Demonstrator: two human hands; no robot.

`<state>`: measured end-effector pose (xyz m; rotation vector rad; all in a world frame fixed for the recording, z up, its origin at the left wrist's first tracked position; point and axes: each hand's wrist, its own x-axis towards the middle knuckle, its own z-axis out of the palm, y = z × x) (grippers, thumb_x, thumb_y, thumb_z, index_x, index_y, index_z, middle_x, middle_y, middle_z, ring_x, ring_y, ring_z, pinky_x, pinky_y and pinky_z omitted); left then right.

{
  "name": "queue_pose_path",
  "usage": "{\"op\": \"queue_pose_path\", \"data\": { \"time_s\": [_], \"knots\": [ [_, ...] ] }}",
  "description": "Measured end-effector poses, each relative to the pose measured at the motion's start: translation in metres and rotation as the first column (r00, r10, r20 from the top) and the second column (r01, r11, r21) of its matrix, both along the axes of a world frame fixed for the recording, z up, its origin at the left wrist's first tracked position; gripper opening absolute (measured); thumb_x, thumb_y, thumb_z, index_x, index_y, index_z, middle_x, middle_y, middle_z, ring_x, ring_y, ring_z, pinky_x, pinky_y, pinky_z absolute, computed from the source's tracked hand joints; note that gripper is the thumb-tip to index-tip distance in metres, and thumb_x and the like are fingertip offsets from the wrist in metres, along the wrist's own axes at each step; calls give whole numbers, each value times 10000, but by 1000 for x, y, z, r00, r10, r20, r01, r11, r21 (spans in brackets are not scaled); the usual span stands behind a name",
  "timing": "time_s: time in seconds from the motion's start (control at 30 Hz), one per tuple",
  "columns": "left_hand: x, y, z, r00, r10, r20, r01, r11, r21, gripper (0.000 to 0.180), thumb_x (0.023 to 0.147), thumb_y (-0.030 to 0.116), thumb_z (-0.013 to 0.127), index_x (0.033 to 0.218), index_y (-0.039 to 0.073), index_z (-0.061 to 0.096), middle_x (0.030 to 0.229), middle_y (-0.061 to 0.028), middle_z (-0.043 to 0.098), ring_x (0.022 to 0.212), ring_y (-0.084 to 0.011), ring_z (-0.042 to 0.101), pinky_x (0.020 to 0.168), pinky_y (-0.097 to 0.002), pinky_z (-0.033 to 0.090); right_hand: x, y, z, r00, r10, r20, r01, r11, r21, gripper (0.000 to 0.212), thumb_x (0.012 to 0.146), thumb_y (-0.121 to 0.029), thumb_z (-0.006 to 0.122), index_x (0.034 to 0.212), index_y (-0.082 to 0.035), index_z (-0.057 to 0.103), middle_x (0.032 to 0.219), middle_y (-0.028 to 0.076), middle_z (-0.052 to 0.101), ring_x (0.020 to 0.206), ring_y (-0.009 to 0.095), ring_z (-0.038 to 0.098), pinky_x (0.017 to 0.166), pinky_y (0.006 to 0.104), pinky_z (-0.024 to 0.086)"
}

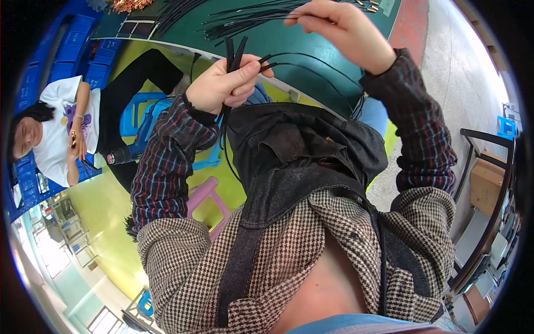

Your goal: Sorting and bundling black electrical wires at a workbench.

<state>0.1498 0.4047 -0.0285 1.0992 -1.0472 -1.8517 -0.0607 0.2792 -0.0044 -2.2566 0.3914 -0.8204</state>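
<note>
In the upper middle of the frame, the person's left hand [225, 86] is gripping a bundle of thin black cables with flat, dark strip-like ends [238, 53]; its thumb and fingers are closing together around the bundle. The ends are pointing upward above the fist, and the cable lengths are hanging below it. By the thumb tip, two slim black cables with thicker sleeved tips [300, 54] are leaving the fingers and arching toward the right.

At the upper right, the right hand [347, 33] is hovering over the dark green tabletop [189, 30], its fingers bending and drawing close together near the loose black cables [239, 25] that are lying spread along the top edge of the frame. Whether its fingertips are pinching one cannot be told.

A dark denim apron [311, 139] is covering the person's lap in the middle. At left, another person in a white T-shirt [55, 150] is sitting near stacked blue plastic bins [72, 42]. A blue-and-black power tool [139, 139] is resting beside the left sleeve, and a pink plastic stool [203, 195] is standing below it.
</note>
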Motion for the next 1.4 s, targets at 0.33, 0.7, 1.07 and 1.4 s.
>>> {"op": "queue_pose_path", "data": {
  "time_s": [0.33, 0.7, 1.07, 1.4],
  "knots": [
    [14, 1, -6, 989, -99, 108, 112, 986, -121, 218, 905, 174, 502, 1011, -5, 566, 616, 26, 474, 475, -21, 344, 449, -175, 292, -18, -20, 36, 931, 99, -352, -55, 990, 133, 163, 855, -115, 533, 875, 17, 626, 777, 94, 636, 681, 166, 589, 628, 274, 462],
    [9, 10, 5, 883, -15, 469, 202, 914, -352, 170, 888, 115, 513, 977, -12, 583, 771, 2, 573, 700, -52, 480, 632, -206, 399, -8, -15, 25, 928, 360, 100, -344, 927, -147, 132, 825, -108, 564, 823, 9, 624, 745, 113, 619, 689, 241, 596, 623, 314, 466],
    [11, 11, 12, 850, -60, 523, 243, 926, -288, 168, 884, 121, 520, 960, -10, 593, 838, -28, 613, 783, -88, 536, 740, -233, 425, -10, 2, 34, 945, 118, -305, -166, 977, -136, 131, 844, -76, 517, 839, 41, 576, 770, 105, 588, 735, 233, 572, 680, 288, 455],
    [15, 11, 7, 697, -8, 717, 313, 903, -293, 194, 872, 140, 533, 980, -13, 585, 783, -84, 616, 716, -136, 560, 691, -260, 443, -5, 8, 47, 920, 94, -381, -234, 911, -340, 138, 839, -76, 509, 797, 37, 574, 763, 103, 589, 706, 226, 572, 651, 287, 450]
  ]
}}
